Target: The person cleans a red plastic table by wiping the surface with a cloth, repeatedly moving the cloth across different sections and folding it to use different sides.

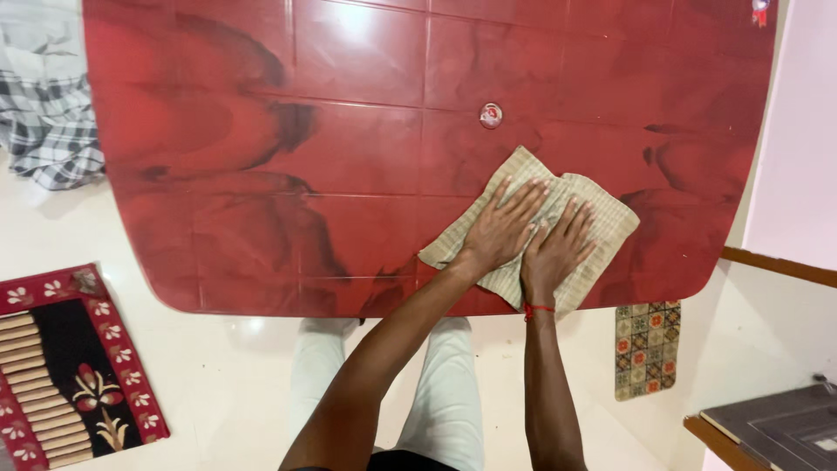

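Head view: left hand (499, 234) and right hand (554, 253) press flat, grip released, on the folded cloth (602, 228), wiping the red surface (261, 174).

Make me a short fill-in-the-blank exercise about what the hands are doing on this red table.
Both hands press flat on a beige ____ cloth.
The cloth lies on a ____ table.
The right hand wears a red ____ at the wrist.
The left hand lies ____ the right hand.

Missing words: folded; red; thread; beside
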